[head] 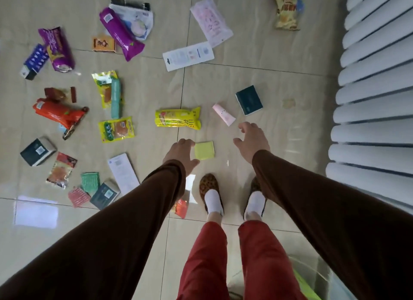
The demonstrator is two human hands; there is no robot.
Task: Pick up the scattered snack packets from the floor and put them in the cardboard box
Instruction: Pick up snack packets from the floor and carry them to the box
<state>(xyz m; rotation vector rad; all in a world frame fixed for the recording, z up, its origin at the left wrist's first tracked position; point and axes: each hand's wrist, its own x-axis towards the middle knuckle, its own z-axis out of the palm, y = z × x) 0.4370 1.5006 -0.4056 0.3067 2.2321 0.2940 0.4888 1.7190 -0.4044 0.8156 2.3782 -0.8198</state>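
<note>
While packets lie scattered over the floor (257,60), an orange pack (57,114) sits far left and a yellow pack (177,120) near centre. Left hand (180,155), fingers spread and empty, reaches beside a green packet (204,150). Right hand (252,140) hovers, fingers apart, near a pink tube (224,114).

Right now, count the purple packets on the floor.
3. A long purple packet lies top centre-left over a white pouch, a wider purple packet at far left, and a small blue-purple packet touching its left side.
</note>
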